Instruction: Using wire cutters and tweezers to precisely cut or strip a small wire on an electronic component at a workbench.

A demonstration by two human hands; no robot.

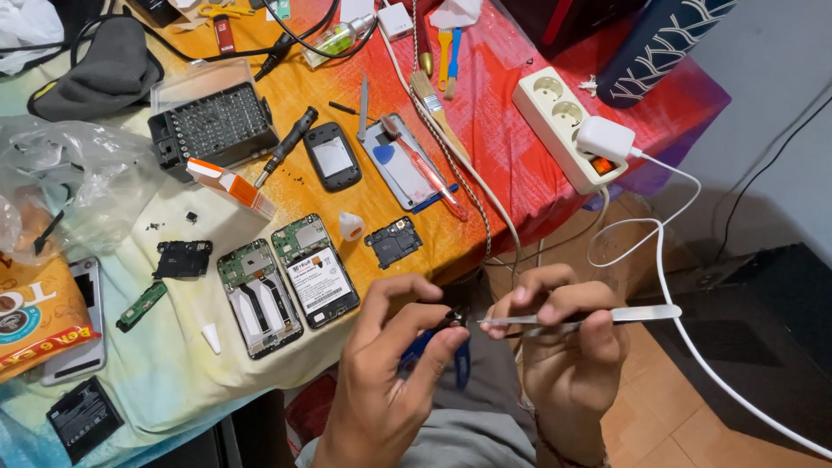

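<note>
My left hand point(386, 364) pinches a small dark part point(452, 319) between thumb and fingertips, low in the middle of the view. My right hand point(568, 342) grips metal tweezers point(598, 317) whose tips touch that part. Both hands hover off the table's edge, above my lap. On the table to the left lie two opened phones point(260, 295) point(316, 270) with boards and battery exposed.
A screwdriver bit case point(212, 121), black screwdriver point(290, 143), small dark phone point(332, 158), brush point(433, 108), toothbrush point(425, 165), black covers point(394, 241) point(183, 257), loose battery point(84, 418) and plastic bag point(61, 173) crowd the table. A white power strip point(563, 121) with charger and cable point(685, 321) sits right.
</note>
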